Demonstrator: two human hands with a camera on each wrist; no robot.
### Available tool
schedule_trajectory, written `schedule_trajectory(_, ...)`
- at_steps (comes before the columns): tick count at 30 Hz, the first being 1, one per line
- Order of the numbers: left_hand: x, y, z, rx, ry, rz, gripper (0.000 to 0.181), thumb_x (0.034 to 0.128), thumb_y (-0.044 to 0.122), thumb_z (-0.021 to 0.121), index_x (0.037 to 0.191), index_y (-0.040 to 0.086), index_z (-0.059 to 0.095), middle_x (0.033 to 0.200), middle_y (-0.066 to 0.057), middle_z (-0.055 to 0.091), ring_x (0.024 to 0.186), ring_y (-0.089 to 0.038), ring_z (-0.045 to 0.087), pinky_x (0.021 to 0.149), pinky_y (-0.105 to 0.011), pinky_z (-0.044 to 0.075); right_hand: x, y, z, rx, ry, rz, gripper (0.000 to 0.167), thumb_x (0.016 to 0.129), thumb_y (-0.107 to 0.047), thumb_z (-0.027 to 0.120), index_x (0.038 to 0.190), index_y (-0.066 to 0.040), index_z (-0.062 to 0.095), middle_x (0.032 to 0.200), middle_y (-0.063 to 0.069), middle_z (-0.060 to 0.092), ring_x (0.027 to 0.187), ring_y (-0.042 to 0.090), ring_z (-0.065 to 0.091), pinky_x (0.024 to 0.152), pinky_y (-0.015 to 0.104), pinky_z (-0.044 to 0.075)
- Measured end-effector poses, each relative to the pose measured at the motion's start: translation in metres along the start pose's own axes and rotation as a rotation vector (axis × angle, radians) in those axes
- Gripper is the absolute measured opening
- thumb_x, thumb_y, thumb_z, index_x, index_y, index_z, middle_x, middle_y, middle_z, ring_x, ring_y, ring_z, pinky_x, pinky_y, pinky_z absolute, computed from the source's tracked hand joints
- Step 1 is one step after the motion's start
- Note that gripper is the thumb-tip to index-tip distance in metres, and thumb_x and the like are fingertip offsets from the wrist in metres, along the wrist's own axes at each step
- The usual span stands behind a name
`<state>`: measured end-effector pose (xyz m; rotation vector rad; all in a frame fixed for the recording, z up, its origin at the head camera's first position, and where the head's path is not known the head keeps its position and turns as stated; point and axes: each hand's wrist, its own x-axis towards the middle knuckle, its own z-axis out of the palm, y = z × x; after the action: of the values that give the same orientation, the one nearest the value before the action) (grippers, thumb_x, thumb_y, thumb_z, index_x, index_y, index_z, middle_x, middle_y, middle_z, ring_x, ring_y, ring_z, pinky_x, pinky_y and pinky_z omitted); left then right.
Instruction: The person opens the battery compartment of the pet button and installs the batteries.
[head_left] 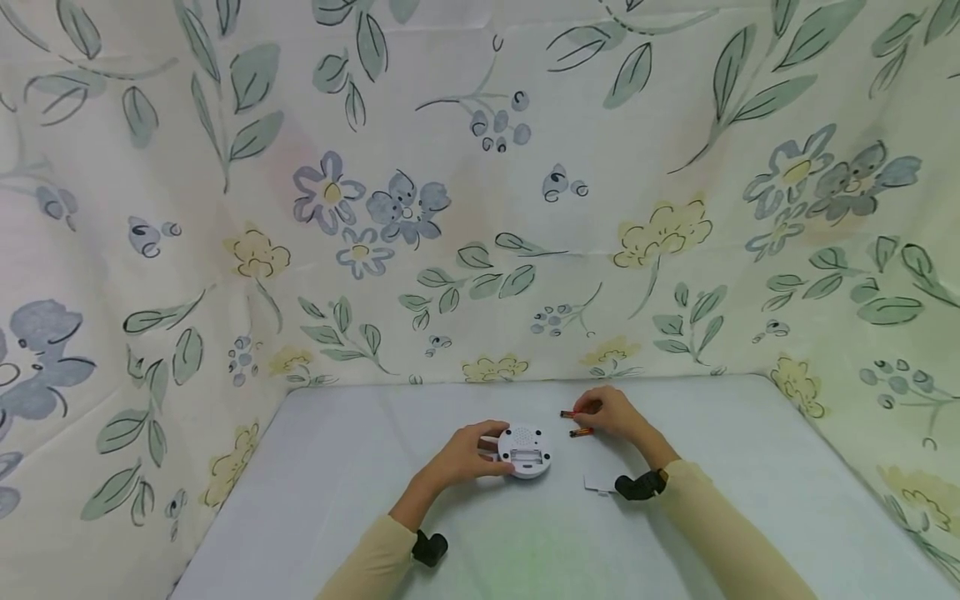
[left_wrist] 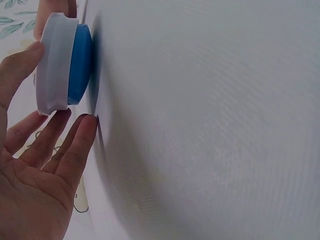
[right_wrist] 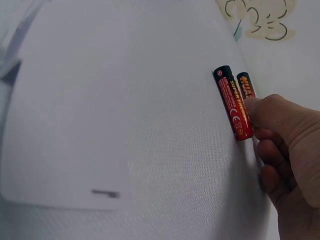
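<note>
A round white device [head_left: 523, 438] lies with its vented underside up and its battery compartment uncovered. In the left wrist view its lower side shows a blue part [left_wrist: 80, 65]. My left hand [head_left: 467, 456] grips the device's edge between thumb and fingers. To the right, my right hand [head_left: 611, 414] pinches the farther of two red-and-black batteries [right_wrist: 244, 84], its fingertips at the table. The nearer battery [right_wrist: 233, 102] lies on the table just beside it. Part of the farther battery is hidden by the thumb.
A thin white cover [head_left: 597, 483] lies on the white table [head_left: 360, 500], near the right wrist, partly hidden by the black wrist camera [head_left: 640, 486]. Floral cloth [head_left: 480, 208] hangs behind the table and along both sides.
</note>
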<state>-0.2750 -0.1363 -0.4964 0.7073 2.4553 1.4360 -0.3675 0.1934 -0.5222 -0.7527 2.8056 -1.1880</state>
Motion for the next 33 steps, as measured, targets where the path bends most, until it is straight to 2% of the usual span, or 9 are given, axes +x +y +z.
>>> schedule_trajectory(6,0.000,-0.001,0.001,0.006,-0.002,0.003,0.068,0.0846,0.017,0.086,0.143,0.001,0.055,0.134,-0.011,0.060,0.114,-0.031,0.063,0.087,-0.031,0.055,-0.004,0.000,0.000,0.020,0.018,-0.004,0.008,0.086,-0.011,0.082,0.092,-0.011,0.076,0.085,-0.005,0.065,0.077,0.015,0.059,0.068,0.031,0.051)
schedule_trajectory(14,0.000,-0.002,0.003,0.047,0.000,0.011,0.072,0.0841,0.020,0.087,0.145,0.001,0.052,0.139,-0.013,0.056,0.115,-0.032,0.063,0.087,-0.032,0.056,-0.013,-0.003,-0.002,0.100,0.053,-0.057,0.006,0.090,-0.008,0.078,0.096,-0.008,0.075,0.085,-0.003,0.068,0.078,0.017,0.062,0.068,0.029,0.052)
schedule_trajectory(25,0.000,-0.003,0.004,0.054,0.005,0.007,0.074,0.0844,0.021,0.087,0.146,0.002,0.051,0.142,-0.012,0.054,0.116,-0.031,0.062,0.087,-0.033,0.056,-0.026,-0.018,-0.001,0.176,0.042,-0.103,0.006,0.092,-0.009,0.077,0.097,-0.010,0.074,0.085,-0.004,0.067,0.077,0.016,0.063,0.068,0.028,0.053)
schedule_trajectory(33,0.001,-0.002,0.005,0.047,0.007,0.003,0.075,0.0850,0.022,0.086,0.147,0.002,0.050,0.142,-0.012,0.054,0.114,-0.029,0.063,0.085,-0.029,0.056,-0.031,-0.034,0.004,0.200,0.012,-0.183,0.006,0.093,-0.008,0.075,0.099,-0.008,0.074,0.087,-0.002,0.068,0.078,0.016,0.062,0.070,0.028,0.054)
